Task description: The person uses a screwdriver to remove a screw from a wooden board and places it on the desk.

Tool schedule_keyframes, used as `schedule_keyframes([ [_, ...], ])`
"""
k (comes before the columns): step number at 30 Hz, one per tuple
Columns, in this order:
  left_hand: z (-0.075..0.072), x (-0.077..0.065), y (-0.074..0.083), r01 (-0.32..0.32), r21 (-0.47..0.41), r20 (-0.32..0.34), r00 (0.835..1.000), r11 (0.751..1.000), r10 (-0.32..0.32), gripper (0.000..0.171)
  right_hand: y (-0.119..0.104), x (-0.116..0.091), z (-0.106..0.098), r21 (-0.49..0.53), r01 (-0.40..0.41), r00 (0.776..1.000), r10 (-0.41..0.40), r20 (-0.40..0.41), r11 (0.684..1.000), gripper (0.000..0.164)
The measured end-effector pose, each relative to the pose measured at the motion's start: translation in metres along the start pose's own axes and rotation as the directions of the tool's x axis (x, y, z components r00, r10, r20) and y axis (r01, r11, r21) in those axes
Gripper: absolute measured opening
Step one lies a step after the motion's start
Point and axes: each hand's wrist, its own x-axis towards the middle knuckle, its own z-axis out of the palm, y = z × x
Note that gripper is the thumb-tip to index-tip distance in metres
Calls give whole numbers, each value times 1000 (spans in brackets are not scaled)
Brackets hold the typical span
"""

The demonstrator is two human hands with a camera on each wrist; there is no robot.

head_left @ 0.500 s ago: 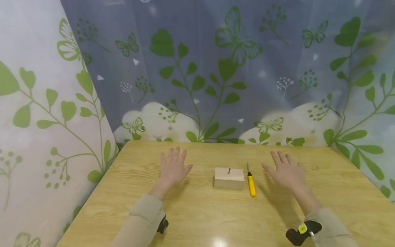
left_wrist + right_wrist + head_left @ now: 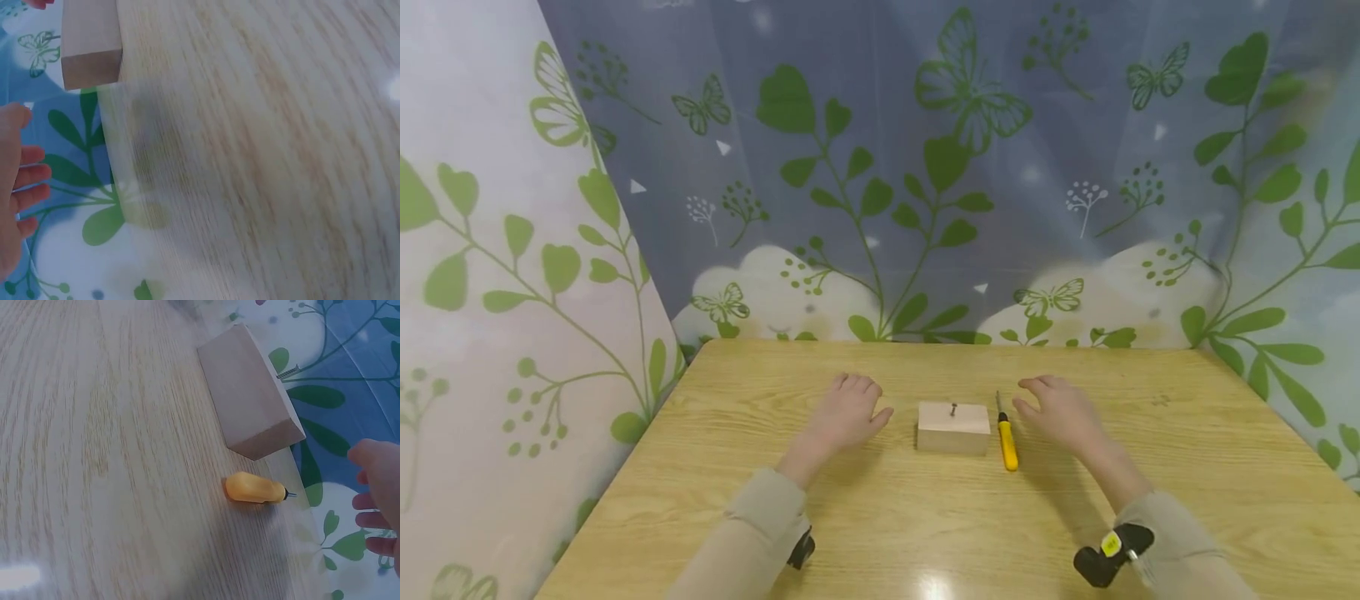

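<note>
A pale wooden block (image 2: 952,440) lies on the table, with a screw (image 2: 953,410) standing upright in its top. Just right of the block is a screwdriver (image 2: 1008,446) with a yellow handle, its shaft pointing to the far side. My left hand (image 2: 848,412) hovers left of the block, palm down, fingers relaxed and holding nothing. To the right of the screwdriver, my right hand (image 2: 1060,410) is likewise loose and bare, thumb side toward the shaft. The right wrist view shows the screw's threads (image 2: 288,372) above the block's top.
The light wood table (image 2: 880,517) reaches back to a wall hanging (image 2: 880,167) printed with leaves and butterflies. Another patterned sheet (image 2: 512,333) hangs along the left side. Both sleeves carry a black wrist camera, such as the right one (image 2: 1112,554).
Both hands have moved inward toward the block and screwdriver. Their spread fingers have relaxed and bent slightly. Block and screwdriver lie as before, while the head view has shifted a little.
</note>
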Motion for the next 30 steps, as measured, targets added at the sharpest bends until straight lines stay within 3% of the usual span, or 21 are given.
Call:
schedule_keyframes([
  [5,2,0,7,-80,13,3,997,997,80,35,-4,0,3,-29,44,999,-44,18,999,36],
  [10,3,2,14,-131,32,56,990,991,129,36,-11,-2,6,-61,27,996,-21,89,998,40],
  [15,7,2,21,-185,63,48,982,981,182,35,-18,-6,14,-74,5,991,5,134,997,43],
  [24,14,1,32,-242,88,47,970,966,239,41,-24,-16,28,-176,-5,995,22,93,984,56],
  [30,17,1,37,-264,106,23,965,959,263,42,-25,-20,31,-86,-62,996,68,65,994,55],
])
